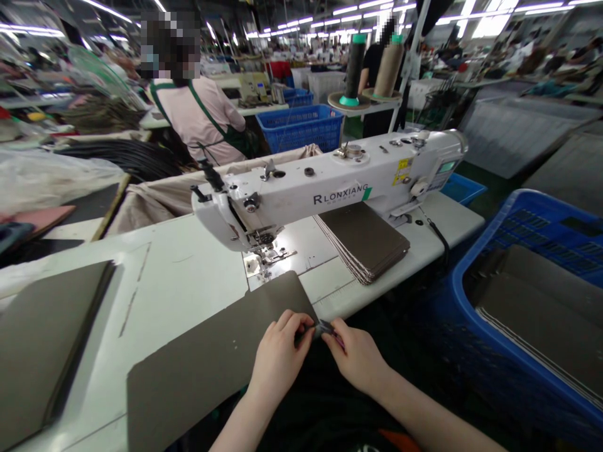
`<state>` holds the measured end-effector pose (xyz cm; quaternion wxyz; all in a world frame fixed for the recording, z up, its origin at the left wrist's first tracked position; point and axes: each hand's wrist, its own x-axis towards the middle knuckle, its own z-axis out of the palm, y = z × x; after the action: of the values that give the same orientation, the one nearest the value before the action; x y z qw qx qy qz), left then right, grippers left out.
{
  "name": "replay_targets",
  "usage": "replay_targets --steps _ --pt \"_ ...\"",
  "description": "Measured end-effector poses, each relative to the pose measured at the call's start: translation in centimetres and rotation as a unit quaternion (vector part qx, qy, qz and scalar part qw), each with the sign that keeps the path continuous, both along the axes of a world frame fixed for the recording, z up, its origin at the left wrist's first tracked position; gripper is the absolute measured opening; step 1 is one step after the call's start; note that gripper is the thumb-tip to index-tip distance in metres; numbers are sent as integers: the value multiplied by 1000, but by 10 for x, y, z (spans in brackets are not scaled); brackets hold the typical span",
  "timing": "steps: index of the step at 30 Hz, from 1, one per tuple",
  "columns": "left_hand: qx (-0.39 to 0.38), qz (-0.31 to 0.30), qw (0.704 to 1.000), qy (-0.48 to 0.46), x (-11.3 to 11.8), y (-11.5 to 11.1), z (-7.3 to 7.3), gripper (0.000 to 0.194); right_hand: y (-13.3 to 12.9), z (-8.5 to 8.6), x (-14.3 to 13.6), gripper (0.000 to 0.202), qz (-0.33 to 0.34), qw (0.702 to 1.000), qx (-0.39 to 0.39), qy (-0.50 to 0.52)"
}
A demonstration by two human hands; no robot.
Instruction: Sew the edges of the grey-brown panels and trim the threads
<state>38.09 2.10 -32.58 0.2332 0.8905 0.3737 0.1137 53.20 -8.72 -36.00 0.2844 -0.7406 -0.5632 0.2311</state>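
Observation:
A large olive-brown flat panel (211, 339) lies on the pale sewing table, its far corner close to the sewing machine's presser foot (266, 260). My left hand (282, 345) rests over the panel's right edge, thumb and fingers pinched on it. Just to its right, my right hand (358, 358) is closed on a small tool (325, 326) with a grey tip and a pinkish part, which looks like thread snips. The tip meets the panel edge at my left fingertips. Fingers hide most of the tool.
The white sewing machine (330, 182) spans the table (164, 263). A stack of brown panels (367, 242) sits under its arm; more panels (51, 339) lie at left. A blue basket (459, 282) holding panels stands at right. Thread cones (353, 69) and a co-worker (202, 119) are behind.

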Motion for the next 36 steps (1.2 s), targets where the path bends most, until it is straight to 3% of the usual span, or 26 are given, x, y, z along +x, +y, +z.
replay_targets --steps 14,31,36 --pt "44 -22 998 26 9 0 -3 10 -5 0 2 16 4 1000 1 -28" --pt "38 -8 998 40 14 0 0 10 -2 3 5 14 31 999 3 -17" --pt "-3 -21 1000 5 6 3 3 7 -3 6 5 14 30 999 2 -14"
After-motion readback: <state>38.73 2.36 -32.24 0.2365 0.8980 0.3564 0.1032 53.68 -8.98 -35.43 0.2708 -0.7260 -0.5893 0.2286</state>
